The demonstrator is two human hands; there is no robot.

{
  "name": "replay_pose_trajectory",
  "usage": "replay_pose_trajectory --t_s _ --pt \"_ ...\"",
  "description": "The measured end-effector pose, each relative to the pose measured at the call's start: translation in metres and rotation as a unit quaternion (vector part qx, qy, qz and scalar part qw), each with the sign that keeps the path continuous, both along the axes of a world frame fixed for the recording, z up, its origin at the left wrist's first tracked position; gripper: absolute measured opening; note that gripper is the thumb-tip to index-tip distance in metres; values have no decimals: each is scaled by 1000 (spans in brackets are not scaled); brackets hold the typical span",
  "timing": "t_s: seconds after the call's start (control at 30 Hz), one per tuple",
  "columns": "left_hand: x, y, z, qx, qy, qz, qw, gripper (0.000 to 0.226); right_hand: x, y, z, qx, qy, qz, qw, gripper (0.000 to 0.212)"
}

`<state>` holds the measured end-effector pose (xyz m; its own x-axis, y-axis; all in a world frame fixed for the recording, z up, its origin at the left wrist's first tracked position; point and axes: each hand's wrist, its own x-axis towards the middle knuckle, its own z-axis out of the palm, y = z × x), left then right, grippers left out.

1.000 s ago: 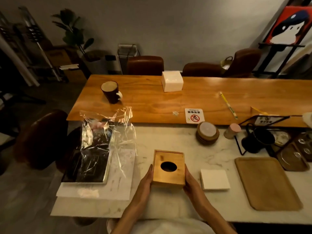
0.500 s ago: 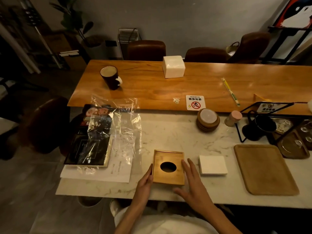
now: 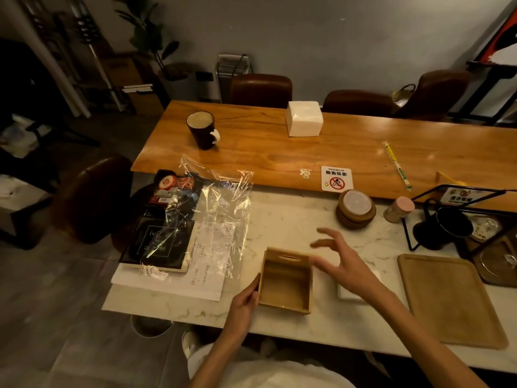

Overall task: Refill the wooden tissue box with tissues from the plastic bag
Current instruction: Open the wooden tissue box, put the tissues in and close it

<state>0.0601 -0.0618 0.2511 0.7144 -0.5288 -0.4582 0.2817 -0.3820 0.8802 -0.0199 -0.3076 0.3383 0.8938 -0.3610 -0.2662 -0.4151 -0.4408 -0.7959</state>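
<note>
The wooden tissue box (image 3: 284,287) sits near the front edge of the marble table (image 3: 293,217), turned so its open, empty inside faces me; the slot shows in its far wall. My left hand (image 3: 246,298) grips the box's left side. My right hand (image 3: 341,264) hovers just right of the box with fingers spread, holding nothing. Under that hand lies a small white stack of tissues (image 3: 351,294), partly hidden. The clear plastic bag (image 3: 212,208) lies crumpled and flat to the left of the box. A taller white tissue block (image 3: 304,122) stands on the far wooden table.
A black booklet (image 3: 159,242) and a printed paper (image 3: 207,273) lie under the bag. A wooden tray (image 3: 447,298) is at the right, with a coaster stack (image 3: 355,209) and black pitcher (image 3: 442,228) behind it. A dark mug (image 3: 202,130) stands on the far table.
The box has been turned over, from hole-side up to open side facing me. My right hand has let go of it and lifted to the right, while my left hand stays on it.
</note>
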Motion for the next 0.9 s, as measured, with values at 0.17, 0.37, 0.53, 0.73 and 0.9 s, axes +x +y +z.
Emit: replay_pose_trajectory --t_s 0.17,0.37,0.53,0.73,0.9 --pt "-1 -1 6 0 -14 -5 1000 39 47 -25 -36 178 55 -189 964 94" --pt "-19 -9 19 62 -153 57 985 44 17 -37 -42 133 8 -211 968 46" --pt "-39 -82 74 -75 -189 -55 977 40 -57 -73 -72 -1 82 -347 934 31" --pt "-47 -184 33 114 55 -150 981 62 -89 -70 -79 106 218 -345 907 65" --pt "-38 -202 -4 171 86 -145 971 64 -86 -71 -79 158 237 -349 893 68"
